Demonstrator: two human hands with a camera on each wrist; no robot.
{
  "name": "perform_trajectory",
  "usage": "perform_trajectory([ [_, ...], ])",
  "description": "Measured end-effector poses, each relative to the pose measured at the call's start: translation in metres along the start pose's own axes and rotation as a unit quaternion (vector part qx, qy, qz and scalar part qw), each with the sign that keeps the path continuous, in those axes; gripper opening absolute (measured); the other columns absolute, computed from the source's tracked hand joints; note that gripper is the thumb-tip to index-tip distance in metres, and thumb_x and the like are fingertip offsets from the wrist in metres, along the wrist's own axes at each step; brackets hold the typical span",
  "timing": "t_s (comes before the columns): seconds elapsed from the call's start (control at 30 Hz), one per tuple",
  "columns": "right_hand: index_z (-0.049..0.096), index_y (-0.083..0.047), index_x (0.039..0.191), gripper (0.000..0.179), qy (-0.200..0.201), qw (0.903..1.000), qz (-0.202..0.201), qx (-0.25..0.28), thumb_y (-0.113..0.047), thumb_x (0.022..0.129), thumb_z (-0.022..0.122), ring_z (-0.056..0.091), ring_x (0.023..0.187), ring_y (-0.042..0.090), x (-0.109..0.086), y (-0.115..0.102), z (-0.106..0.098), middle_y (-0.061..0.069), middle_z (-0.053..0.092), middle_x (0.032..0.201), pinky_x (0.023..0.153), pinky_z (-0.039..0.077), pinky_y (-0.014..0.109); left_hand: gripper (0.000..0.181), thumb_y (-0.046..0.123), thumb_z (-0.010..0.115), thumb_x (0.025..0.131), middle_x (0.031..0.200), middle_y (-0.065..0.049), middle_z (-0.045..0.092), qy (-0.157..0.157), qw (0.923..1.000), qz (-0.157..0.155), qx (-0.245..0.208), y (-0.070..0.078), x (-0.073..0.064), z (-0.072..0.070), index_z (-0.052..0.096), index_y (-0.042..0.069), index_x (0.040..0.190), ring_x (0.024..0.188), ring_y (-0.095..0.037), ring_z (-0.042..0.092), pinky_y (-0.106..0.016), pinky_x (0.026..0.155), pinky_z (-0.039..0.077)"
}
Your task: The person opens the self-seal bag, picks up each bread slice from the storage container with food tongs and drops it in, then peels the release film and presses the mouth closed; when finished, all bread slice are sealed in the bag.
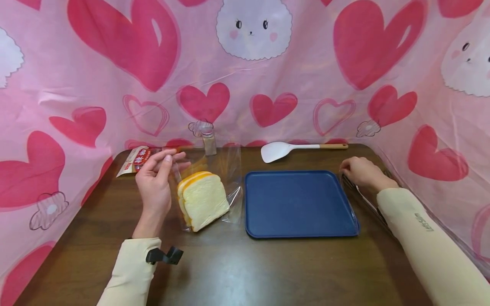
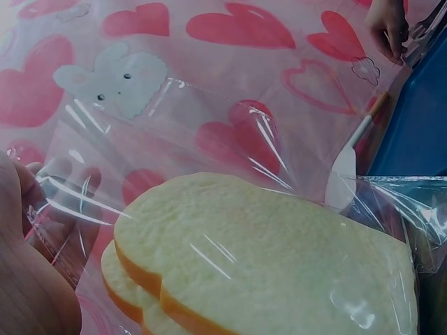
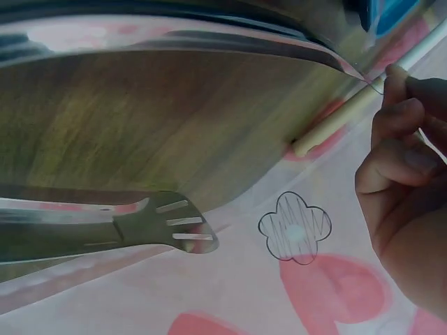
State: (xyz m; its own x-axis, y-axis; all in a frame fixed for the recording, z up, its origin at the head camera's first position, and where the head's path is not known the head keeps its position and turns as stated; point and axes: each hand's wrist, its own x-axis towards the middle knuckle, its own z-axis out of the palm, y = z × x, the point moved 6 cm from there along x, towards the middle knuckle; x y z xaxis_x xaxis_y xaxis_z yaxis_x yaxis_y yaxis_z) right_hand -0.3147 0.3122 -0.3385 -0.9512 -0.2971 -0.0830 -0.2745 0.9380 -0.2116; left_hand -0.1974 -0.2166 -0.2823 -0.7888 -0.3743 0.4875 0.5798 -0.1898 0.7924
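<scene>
Sandwich bread slices (image 1: 204,199) with orange-brown crusts stand tilted inside a clear plastic bag (image 1: 232,170). My left hand (image 1: 155,187) pinches the bag's upper left side between thumb and fingers. From the left wrist, the bread (image 2: 265,258) fills the lower middle, with the fingers partly behind the plastic. Over at the tray's right edge, my right hand (image 1: 363,174) has its fingertips curled together. In the right wrist view they pinch the end of a thin, shiny clear plastic film (image 3: 353,68). That film runs down along the right side of the blue tray (image 1: 298,204).
Behind the tray lies a white spatula (image 1: 277,151) with a wooden handle. A seasoning jar (image 1: 209,144) and a red-and-white packet (image 1: 134,161) are at the back left. A slotted turner (image 3: 171,222) lies near the right hand. The patterned curtain (image 1: 245,72) borders the table.
</scene>
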Motion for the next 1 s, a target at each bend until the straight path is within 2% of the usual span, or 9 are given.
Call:
perform_trajectory([
  [0.1,0.074,0.002,0.120,0.027,0.011,0.9999,0.011,-0.004,-0.012,0.102,0.060,0.069,0.106,0.044,0.000,-0.004,-0.005,0.027,0.074,0.115,0.091,0.055,0.068,0.021,0.003,0.062,0.105,0.101,-0.008,0.083,-0.002,1.0000,0.003,0.005,0.000,0.000,0.000,0.070,-0.013,0.117,0.080,-0.020,0.082,-0.033,0.086,0.065],
  [0.27,0.070,0.001,0.130,0.035,0.053,0.9982,0.015,0.025,-0.021,0.104,0.062,0.067,0.112,0.046,0.001,-0.021,-0.018,0.027,0.072,0.122,0.091,0.054,0.069,0.027,0.002,0.062,0.104,0.100,-0.010,0.082,-0.003,0.9999,0.007,-0.012,0.002,0.000,0.002,0.063,-0.022,0.118,0.080,-0.022,0.082,-0.035,0.084,0.065],
  [0.37,0.072,0.000,0.126,0.032,0.093,0.9931,-0.023,0.068,-0.020,0.103,0.066,0.071,0.105,0.041,0.005,-0.046,-0.025,0.024,0.075,0.119,0.088,0.057,0.061,0.026,0.000,0.062,0.104,0.099,-0.012,0.082,-0.004,0.9996,0.005,-0.029,0.002,-0.001,0.002,0.063,-0.022,0.117,0.079,-0.023,0.082,-0.035,0.083,0.065],
  [0.43,0.074,-0.002,0.125,0.030,0.104,0.9853,-0.052,0.125,-0.020,0.102,0.069,0.072,0.098,0.034,0.008,-0.069,-0.028,0.022,0.076,0.117,0.084,0.060,0.051,0.025,0.000,0.062,0.104,0.099,-0.012,0.082,-0.005,0.9995,0.004,-0.030,0.002,-0.001,0.003,0.065,-0.021,0.117,0.080,-0.023,0.082,-0.035,0.083,0.065],
  [0.5,0.074,-0.003,0.126,0.030,0.097,0.9697,-0.077,0.211,-0.019,0.101,0.071,0.072,0.095,0.027,0.012,-0.096,-0.030,0.019,0.076,0.120,0.082,0.062,0.040,0.025,0.001,0.062,0.104,0.100,-0.011,0.082,-0.006,0.9997,0.002,-0.025,0.002,-0.001,0.003,0.065,-0.020,0.117,0.081,-0.023,0.082,-0.035,0.083,0.065],
  [0.57,0.073,-0.003,0.130,0.033,0.076,0.9464,-0.096,0.299,-0.020,0.101,0.072,0.071,0.094,0.020,0.017,-0.127,-0.030,0.019,0.075,0.122,0.080,0.062,0.030,0.026,0.002,0.062,0.104,0.100,-0.011,0.082,-0.008,0.9998,-0.001,-0.020,0.002,-0.001,0.002,0.064,-0.020,0.118,0.082,-0.023,0.082,-0.035,0.084,0.065],
  [0.67,0.069,-0.003,0.136,0.039,0.044,0.9091,-0.130,0.393,-0.019,0.101,0.073,0.071,0.099,0.019,0.027,-0.178,-0.028,0.017,0.073,0.126,0.083,0.063,0.028,0.026,0.002,0.062,0.105,0.101,-0.010,0.082,-0.011,0.9998,-0.004,-0.015,0.001,0.000,0.002,0.065,-0.019,0.119,0.082,-0.023,0.082,-0.035,0.085,0.065],
  [0.83,0.069,-0.005,0.137,0.040,0.006,0.8732,-0.190,0.449,-0.016,0.099,0.074,0.070,0.103,0.021,0.046,-0.251,-0.018,0.012,0.075,0.121,0.088,0.062,0.029,0.021,0.003,0.062,0.105,0.101,-0.010,0.082,-0.014,0.9998,-0.001,-0.013,0.001,0.000,0.001,0.069,-0.014,0.117,0.081,-0.022,0.082,-0.033,0.084,0.065],
  [1.0,0.076,-0.001,0.124,0.028,0.015,0.8502,-0.200,0.487,-0.012,0.099,0.074,0.071,0.093,0.028,0.056,-0.283,-0.015,0.016,0.078,0.111,0.080,0.061,0.028,0.022,0.000,0.060,0.105,0.101,-0.010,0.082,-0.019,0.9994,0.003,-0.029,0.002,0.002,-0.001,0.067,-0.017,0.118,0.081,-0.022,0.082,-0.036,0.084,0.066],
])
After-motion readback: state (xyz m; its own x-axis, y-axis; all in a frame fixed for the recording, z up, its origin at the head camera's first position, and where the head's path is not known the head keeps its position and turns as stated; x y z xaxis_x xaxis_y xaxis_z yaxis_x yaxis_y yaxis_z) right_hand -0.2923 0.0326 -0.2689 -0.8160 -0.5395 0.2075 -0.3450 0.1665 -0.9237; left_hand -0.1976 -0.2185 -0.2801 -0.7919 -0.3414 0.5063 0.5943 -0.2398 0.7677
